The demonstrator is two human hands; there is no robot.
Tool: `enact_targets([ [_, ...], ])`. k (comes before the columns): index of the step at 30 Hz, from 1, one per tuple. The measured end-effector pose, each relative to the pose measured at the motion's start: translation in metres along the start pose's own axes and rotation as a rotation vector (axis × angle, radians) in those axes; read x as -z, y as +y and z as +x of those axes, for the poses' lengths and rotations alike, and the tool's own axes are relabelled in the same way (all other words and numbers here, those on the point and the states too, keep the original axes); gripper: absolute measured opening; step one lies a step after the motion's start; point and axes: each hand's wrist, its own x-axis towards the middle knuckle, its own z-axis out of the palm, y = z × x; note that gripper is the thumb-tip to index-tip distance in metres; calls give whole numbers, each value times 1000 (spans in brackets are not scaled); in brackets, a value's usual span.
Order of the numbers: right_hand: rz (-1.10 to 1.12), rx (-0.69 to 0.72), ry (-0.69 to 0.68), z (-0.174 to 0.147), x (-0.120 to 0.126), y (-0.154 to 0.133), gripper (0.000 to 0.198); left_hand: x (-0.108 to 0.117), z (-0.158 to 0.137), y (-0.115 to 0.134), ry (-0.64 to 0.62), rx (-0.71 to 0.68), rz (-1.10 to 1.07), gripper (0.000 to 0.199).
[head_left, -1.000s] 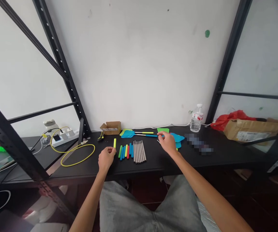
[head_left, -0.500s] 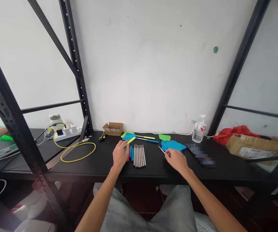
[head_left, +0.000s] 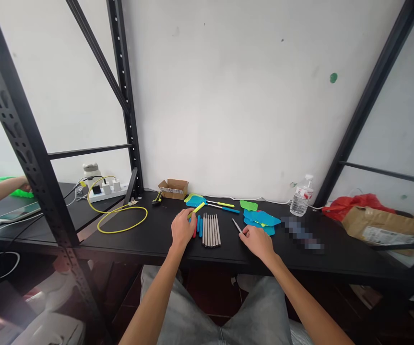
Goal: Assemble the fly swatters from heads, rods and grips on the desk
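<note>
Handle (head_left: 197, 209) juts beyond the gripping left hand (head_left: 182, 228), rod (head_left: 236, 224) beyond the pinching right hand (head_left: 259, 241).

One camera serves, worn on the person's head. It sits above the lap, looking forward and down over the worktop (head_left: 152, 244) to the white wall (head_left: 228, 105) behind, which fills the upper half of the view. The grey trousers (head_left: 257, 306) lie closest, along the bottom edge. Both forearms enter from below, so the left hand (head_left: 183, 229) and right hand (head_left: 260, 242) show from behind, near the middle and rather small. A left upright (head_left: 29, 129) and a right upright (head_left: 370, 96) lean outward at the sides. The lower right corner is probably floor, though too dark to be sure.
</note>
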Motion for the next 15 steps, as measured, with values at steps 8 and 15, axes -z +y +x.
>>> enact_targets([
  [8,185,34,-44,36,-23,-42,15,-1,2,-2,-1,14,4,29],
  [15,404,-49,-23,60,-37,-55,24,-2,4,-7,0,-21,-28,30],
])
